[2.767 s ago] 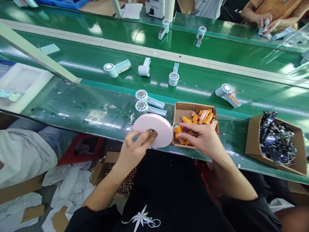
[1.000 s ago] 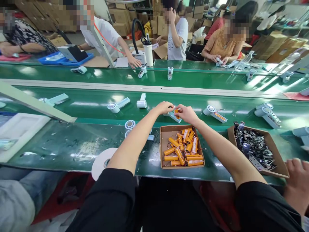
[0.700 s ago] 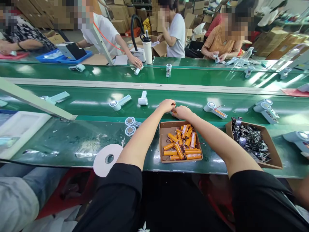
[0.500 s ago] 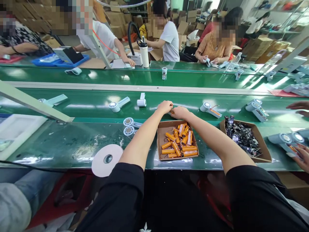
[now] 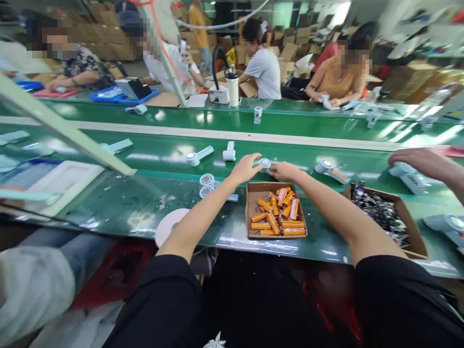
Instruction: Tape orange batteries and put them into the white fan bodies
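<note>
A light-blue handheld fan body point(image 5: 265, 164) with a round head is between my two hands at the near side of the green belt; its handle is mostly hidden. My left hand point(image 5: 246, 167) is at its left, thumb and fingers apart by the rim; contact is hard to tell. My right hand point(image 5: 285, 171) is closed, fingertips pinched at the fan body's right side. Just below the hands sits a cardboard box point(image 5: 253, 234) of orange wired battery cells point(image 5: 272, 222). Two more fan bodies point(image 5: 207, 186) lie left of the box, partly behind my left forearm.
More fan bodies point(image 5: 198, 155) lie along the belt point(image 5: 159, 166). At right stands a box of small black parts point(image 5: 380, 215); a co-worker's hand point(image 5: 416, 159) reaches over a fan body there. A white roll point(image 5: 169, 226) is behind my left arm. A slanted metal post point(image 5: 68, 123) crosses the left.
My left hand has opened and separated from my right, revealing the fan head between them. The co-worker's hand at right has reached further in. The view has shifted.
</note>
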`<state>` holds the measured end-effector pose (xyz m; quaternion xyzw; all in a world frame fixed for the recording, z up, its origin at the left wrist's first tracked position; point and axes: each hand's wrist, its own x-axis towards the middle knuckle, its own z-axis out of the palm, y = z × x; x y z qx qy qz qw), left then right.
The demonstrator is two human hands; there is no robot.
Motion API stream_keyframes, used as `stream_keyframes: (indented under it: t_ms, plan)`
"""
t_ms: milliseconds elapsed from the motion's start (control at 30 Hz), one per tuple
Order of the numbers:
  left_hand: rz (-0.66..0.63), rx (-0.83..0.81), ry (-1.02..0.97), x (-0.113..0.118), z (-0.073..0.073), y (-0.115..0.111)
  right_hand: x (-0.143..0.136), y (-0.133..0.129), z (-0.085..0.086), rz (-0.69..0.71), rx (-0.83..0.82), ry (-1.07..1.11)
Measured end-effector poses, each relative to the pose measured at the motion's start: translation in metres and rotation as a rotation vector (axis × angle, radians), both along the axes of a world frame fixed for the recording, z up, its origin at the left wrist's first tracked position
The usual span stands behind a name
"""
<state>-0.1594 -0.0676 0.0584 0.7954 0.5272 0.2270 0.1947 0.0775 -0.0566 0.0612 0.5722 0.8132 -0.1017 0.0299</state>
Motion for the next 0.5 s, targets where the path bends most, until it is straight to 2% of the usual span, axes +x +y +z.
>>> stream_keyframes:
  t_ms: [67, 133, 200, 267, 333, 400, 433, 500]
  plan:
    - [0.045, 0.083, -0.079, -0.072, -0.009, -0.055, 0.001, 0.010, -0.007, 0.039, -0.016, -0.004]
    - [0.094, 0.133, -0.080, -0.152, -0.024, -0.126, 0.006, 0.014, -0.012, 0.006, 0.018, -0.004]
    - [0.066, 0.097, 0.096, -0.223, -0.042, -0.199, 0.014, 0.005, -0.010, -0.049, 0.120, 0.030]
    - [0.115, 0.078, 0.328, -0.270, -0.059, -0.263, 0.016, -0.023, -0.001, -0.014, 0.242, 0.150]
    - [0.139, 0.106, 0.450, -0.284, -0.067, -0.310, 0.007, -0.068, 0.011, 0.090, 0.288, 0.357]
    - [0.179, 0.183, 0.478, -0.268, -0.063, -0.340, -0.017, -0.124, 0.019, 0.140, 0.172, 0.584]
    - [0.216, 0.248, 0.463, -0.254, -0.058, -0.348, -0.033, -0.153, 0.021, 0.155, 0.037, 0.690]
    - [0.302, 0.399, 0.400, -0.223, -0.046, -0.352, -0.072, -0.206, 0.015, 0.235, -0.392, 0.882]
